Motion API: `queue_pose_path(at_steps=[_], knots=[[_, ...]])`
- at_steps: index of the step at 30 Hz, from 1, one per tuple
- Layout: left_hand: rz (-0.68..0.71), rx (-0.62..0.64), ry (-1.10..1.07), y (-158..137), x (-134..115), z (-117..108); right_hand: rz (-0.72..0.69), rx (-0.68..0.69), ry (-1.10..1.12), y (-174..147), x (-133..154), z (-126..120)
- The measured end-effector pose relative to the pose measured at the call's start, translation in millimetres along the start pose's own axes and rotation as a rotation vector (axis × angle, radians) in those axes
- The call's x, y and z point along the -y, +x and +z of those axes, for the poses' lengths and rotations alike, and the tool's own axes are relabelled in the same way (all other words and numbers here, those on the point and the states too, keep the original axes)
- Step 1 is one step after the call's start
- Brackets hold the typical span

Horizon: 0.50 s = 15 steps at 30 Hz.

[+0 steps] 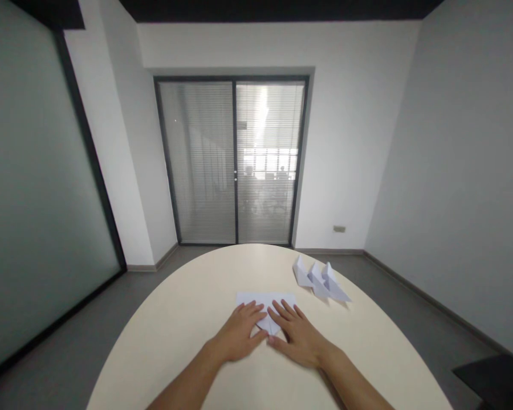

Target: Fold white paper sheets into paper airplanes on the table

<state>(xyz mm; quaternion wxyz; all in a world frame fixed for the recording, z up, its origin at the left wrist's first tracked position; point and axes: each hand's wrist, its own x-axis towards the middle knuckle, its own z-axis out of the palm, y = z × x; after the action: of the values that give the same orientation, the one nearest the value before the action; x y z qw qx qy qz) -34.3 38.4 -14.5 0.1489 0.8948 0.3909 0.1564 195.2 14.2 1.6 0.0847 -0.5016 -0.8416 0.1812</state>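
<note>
A partly folded sheet of white paper (268, 323) lies flat on the round cream table (175, 341), its straight edge away from me and a pointed end toward me. My left hand (242, 331) rests on its left side, fingers spread and the thumb near the point. On the right side my right hand (297, 333) lies with fingers stretched out and its thumb by the same point. Both hands press on the paper without gripping it. Parts of the sheet are hidden beneath the palms and fingers.
Three folded paper boats (320, 279) stand close together at the table's far right. Past the table's far edge are a glass door (235, 165) with blinds and a wall socket (339, 229). A dark flat object (496, 378) shows at the lower right.
</note>
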Motion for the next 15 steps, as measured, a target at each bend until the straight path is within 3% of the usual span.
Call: queue_pose_path(at_steps=[15], knots=[[0.010, -0.022, -0.011, -1.5, -3.0, 0.3, -0.019, -0.017, 0.040, -5.1, 6.5, -5.3]])
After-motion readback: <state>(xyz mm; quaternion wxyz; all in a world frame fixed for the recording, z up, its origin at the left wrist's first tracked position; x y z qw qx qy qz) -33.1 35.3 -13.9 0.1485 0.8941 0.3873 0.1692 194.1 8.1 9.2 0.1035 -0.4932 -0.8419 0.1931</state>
